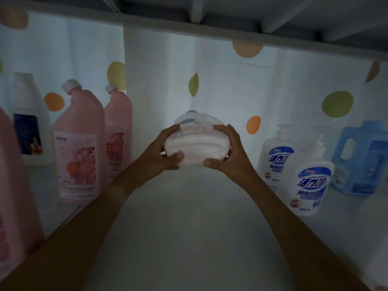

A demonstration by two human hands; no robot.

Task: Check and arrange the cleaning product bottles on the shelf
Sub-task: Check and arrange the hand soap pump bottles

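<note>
White bottle (196, 143): squat, ribbed body, pale pink and blue label, teal cap at its far end, tipped base toward the camera. Held above the middle of the shelf (189, 217), clamped between left hand (162, 148) and right hand (227, 150); fingers (222, 128) curled over the top, thumbs pressed under the base.

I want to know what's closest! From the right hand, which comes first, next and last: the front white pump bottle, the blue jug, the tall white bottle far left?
From the right hand:
1. Front white pump bottle, just right.
2. Blue jug, far right.
3. Tall white bottle, far left.
</note>
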